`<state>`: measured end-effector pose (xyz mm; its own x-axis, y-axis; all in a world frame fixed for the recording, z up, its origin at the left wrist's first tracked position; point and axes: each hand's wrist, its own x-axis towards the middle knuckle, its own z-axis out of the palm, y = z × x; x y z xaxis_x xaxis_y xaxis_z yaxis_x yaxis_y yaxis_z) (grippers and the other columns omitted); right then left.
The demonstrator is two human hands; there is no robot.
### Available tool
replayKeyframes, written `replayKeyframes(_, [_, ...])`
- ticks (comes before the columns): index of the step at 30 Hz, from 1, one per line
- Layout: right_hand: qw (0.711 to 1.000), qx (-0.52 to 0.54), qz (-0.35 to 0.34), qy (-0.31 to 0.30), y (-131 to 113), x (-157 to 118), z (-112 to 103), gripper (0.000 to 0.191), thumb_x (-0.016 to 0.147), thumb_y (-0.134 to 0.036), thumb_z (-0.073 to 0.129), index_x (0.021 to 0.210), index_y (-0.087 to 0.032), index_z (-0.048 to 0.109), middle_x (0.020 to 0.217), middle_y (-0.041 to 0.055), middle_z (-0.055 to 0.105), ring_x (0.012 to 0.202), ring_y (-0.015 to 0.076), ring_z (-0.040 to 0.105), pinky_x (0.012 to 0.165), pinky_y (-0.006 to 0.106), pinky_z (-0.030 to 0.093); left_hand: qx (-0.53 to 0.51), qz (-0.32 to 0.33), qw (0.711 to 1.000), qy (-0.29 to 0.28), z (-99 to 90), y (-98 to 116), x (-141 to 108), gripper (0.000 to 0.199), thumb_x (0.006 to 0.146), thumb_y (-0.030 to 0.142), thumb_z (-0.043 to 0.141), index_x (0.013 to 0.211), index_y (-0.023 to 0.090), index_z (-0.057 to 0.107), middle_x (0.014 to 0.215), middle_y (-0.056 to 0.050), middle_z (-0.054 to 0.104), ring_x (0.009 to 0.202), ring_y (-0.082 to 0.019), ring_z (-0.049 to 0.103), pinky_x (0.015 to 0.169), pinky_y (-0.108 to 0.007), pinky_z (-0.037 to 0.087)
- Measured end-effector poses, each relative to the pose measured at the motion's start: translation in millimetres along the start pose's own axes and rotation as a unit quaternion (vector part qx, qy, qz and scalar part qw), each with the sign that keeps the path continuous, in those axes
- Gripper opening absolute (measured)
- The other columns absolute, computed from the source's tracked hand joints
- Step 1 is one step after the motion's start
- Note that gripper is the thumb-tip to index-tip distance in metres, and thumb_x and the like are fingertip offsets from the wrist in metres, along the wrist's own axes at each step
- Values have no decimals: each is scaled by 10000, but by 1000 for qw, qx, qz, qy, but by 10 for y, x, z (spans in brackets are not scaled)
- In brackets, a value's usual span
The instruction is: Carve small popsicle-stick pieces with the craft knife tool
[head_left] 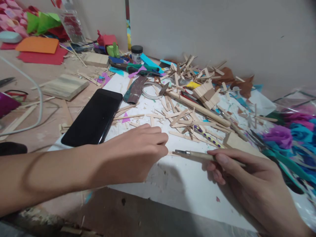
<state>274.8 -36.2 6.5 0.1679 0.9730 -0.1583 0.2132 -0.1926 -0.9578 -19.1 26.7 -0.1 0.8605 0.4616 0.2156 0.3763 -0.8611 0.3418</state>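
Observation:
My left hand [138,153] is closed over the white sheet [158,192], its fingers curled. A thin wooden stick [172,153] pokes out on its right side, mostly hidden by the fingers. In my right hand [256,184] is a carving tool [201,155] with a pale wooden handle, gripped between thumb and fingers. Its metal tip points left and lies on or just above the end of the stick, close to my left knuckles. A black phone [93,117] lies beyond my left forearm.
Scattered wooden sticks [182,123] and a long wooden rod [197,107] lie behind my hands. Green-handled scissors [286,161] and paper flowers [278,136] are at the right. A wooden block [65,86], a white cable [40,102] and coloured paper [39,46] occupy the left.

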Motion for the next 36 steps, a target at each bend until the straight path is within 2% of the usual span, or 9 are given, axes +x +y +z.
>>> replayKeyframes(4, [995,-85,-39,16,4,-50,-6,263,792,-500,916,851,-249,869,631,68,744,524,189,656,457,243,540,-1,-4,1000,-4,-7,5,9,177,811,-6,657,843,166,676,908,-27,612,831,-206,501,752,-386,374])
replayKeyframes(10, [984,-148,-93,35,-71,-67,45,224,822,-510,879,820,-287,873,585,42,739,466,186,662,397,215,543,-4,-7,1000,-7,-23,5,14,176,789,-7,677,830,164,679,904,-25,606,826,-199,505,757,-388,377])
replayKeyframes(16, [961,-220,-120,115,-70,-101,72,253,752,-545,892,757,-294,866,621,31,759,384,169,631,311,202,485,0,-3,1000,-1,-17,-2,8,133,845,33,694,859,166,691,910,-23,596,844,-205,505,764,-393,375])
replayKeyframes(22, [975,-174,-65,120,-47,-118,96,315,696,-570,919,766,-267,865,671,65,794,390,242,682,270,266,488,-1,-6,1000,-10,-30,-2,13,159,819,14,695,870,165,690,913,-30,603,848,-211,507,760,-387,373])
replayKeyframes(26, [975,-175,-64,123,-97,-132,109,271,699,-554,924,749,-294,865,669,49,786,369,215,643,268,268,483,-6,-9,1000,-15,-26,-3,11,176,802,16,692,868,179,675,921,-36,609,852,-215,513,762,-385,384])
replayKeyframes(29, [981,-155,-69,90,-108,-128,136,240,703,-528,932,747,-300,867,619,43,755,362,206,611,272,276,484,-4,-10,1000,-14,-15,-3,15,180,805,16,681,859,187,666,920,-35,609,842,-215,509,756,-387,392])
replayKeyframes(33, [987,-120,-58,85,-104,-130,190,245,769,-540,904,785,-299,865,563,27,698,467,182,616,383,233,507,-4,-7,1000,-13,-20,-4,26,185,791,1,667,827,183,655,907,-33,605,831,-211,501,749,-388,391])
replayKeyframes(36, [989,-110,-43,94,-106,-135,183,265,781,-549,901,798,-288,856,543,20,684,476,170,601,396,221,503,-6,-6,1000,-15,-29,-5,24,190,795,-8,658,820,180,660,894,-29,602,816,-209,496,743,-392,385])
